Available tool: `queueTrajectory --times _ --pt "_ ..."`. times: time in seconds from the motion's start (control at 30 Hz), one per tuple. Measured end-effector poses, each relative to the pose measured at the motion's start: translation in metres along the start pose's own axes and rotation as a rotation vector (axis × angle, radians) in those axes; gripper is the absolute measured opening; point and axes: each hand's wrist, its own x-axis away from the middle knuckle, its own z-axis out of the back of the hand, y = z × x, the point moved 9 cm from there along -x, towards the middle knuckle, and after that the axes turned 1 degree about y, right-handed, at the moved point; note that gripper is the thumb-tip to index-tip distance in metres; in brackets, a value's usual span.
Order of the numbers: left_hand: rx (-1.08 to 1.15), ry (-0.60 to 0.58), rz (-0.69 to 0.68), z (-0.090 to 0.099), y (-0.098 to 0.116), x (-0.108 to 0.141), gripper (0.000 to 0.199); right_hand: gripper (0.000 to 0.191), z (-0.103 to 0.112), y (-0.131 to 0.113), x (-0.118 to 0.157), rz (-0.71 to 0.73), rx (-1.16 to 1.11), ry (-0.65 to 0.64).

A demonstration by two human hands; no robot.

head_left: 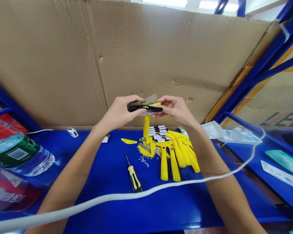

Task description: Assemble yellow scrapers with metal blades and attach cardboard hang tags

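My left hand (122, 109) grips the left end of a small black printed cardboard sleeve (136, 107), raised above the work surface. Its brown inner flap stands partly open. At the right end, the thumb and fingers of my right hand (176, 109) pinch the same sleeve. A yellow scraper (146, 126) sits with its head at the sleeve and its handle hanging below; how far in the head is, I cannot tell. Below lie several yellow scraper handles (175, 164), a pile of white-edged sleeves (158, 132), loose blades (146, 149) and small screws and nuts (144, 160).
A screwdriver (134, 178) lies on the blue surface (107, 208). White cable (127, 196) crosses the near foreground. Left are a plastic bottle (21, 152) and a red bag (12, 191). Cardboard (141, 48) walls the back; blue posts (249, 78) stand at the sides.
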Motion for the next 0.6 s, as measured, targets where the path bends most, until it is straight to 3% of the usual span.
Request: queueTrajectory --times 0.3,0.37,0.53,0.6 --pt "0.227 0.111 0.033 0.01 -0.007 -0.004 0.034 0.067 0.001 0.02 -0.008 -0.062 -0.191 -0.005" --pt "0.325 0.107 0.02 0.009 -0.004 -0.004 0.037 0.069 -0.014 0.029 -0.005 -0.136 -0.225 -0.117" --pt "0.529 0.04 0.045 0.001 0.001 -0.001 0.038 0.077 -0.073 0.044 0.024 -0.324 -0.386 -0.619" --pt "0.57 -0.01 0.062 -0.002 0.004 0.0 0.037 0.07 -0.082 0.046 0.029 -0.326 -0.448 -0.679"
